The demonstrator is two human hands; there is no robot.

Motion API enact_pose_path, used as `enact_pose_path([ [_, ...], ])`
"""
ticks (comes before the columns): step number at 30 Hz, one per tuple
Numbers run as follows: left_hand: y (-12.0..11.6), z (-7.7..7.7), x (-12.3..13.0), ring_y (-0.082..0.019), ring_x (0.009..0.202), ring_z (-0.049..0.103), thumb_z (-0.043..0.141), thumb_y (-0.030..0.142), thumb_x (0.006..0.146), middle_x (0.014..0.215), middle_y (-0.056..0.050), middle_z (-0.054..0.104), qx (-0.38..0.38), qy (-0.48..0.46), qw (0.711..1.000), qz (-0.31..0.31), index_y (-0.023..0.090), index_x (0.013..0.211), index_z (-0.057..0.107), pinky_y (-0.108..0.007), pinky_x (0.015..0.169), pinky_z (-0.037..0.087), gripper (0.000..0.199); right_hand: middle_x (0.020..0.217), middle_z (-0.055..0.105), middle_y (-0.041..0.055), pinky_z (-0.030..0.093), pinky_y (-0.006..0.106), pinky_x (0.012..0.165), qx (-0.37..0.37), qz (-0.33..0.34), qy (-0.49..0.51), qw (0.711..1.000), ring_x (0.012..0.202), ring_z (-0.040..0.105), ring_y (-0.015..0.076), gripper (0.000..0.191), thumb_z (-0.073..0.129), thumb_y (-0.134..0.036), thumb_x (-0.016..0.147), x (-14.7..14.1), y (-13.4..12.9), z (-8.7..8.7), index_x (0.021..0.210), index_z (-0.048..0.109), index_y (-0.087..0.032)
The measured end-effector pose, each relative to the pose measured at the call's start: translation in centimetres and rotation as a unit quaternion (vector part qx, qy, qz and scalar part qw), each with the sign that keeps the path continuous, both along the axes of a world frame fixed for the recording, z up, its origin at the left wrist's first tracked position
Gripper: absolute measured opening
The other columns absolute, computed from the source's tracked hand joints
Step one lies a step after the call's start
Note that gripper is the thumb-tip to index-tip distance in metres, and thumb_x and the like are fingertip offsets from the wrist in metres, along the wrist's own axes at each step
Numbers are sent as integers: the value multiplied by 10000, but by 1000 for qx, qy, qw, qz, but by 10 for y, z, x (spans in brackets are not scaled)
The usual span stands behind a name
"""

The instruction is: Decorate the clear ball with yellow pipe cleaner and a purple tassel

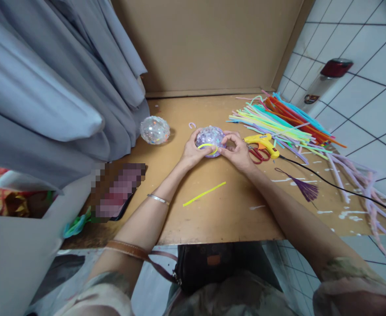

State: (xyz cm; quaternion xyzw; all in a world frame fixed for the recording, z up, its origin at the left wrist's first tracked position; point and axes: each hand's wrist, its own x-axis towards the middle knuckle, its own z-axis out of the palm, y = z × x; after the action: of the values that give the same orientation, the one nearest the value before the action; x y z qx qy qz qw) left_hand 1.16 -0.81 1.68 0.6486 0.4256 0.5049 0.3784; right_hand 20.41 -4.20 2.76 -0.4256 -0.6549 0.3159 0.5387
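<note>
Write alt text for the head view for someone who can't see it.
The left hand and right hand hold a purplish speckled ball and a bent yellow strip over a tan table. A clear ball sits left; colorful fuzzy stems, a yellow glue gun and red-handled scissors lie right.

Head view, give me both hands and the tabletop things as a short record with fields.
Left hand: holds the purple speckled ball
Right hand: fingertips at the same ball
Curved yellow pipe cleaner: against the ball's near side
Nearer the wearer: straight yellow pipe cleaner
Left of hands: clear speckled ball
Right of hands: yellow glue gun, red-handled scissors, pipe-cleaner bundle, purple tassel
</note>
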Motion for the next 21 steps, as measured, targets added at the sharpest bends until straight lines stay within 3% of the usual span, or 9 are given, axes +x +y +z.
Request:
enact_pose_path([
  [12, 0, -2, 1, -335, 1322, 629, 900, 438, 592, 1430, -169, 649, 6, -19, 1000, -6, 149, 1410, 546, -449, 1172, 472, 937, 1259, 585, 94, 587, 381, 870, 17, -19, -34, 999, 1251, 572, 281, 235, 776, -315, 719, 0, -2, 3, 846, 588, -250],
  [18, -1, 1, 1, -355, 1328, 621, 893, 465, 577, 1408, -190, 653, 4, -9, 1000, -4, 113, 1390, 549, -462, 1173, 475, 950, 1305, 556, 89, 595, 373, 859, -12, 40, 13, 999, 1242, 588, 275, 368, 804, -515, 736, 7, 4, 1, 894, 605, -249],
  [21, -2, 2, 1, -352, 1309, 631, 883, 467, 581, 1401, -169, 657, -6, -3, 1000, 6, 140, 1387, 554, -472, 1162, 481, 930, 1311, 557, 78, 595, 365, 851, -12, 29, 21, 999, 1220, 598, 266, 482, 873, -562, 661, 6, 5, -2, 913, 599, -256],
])
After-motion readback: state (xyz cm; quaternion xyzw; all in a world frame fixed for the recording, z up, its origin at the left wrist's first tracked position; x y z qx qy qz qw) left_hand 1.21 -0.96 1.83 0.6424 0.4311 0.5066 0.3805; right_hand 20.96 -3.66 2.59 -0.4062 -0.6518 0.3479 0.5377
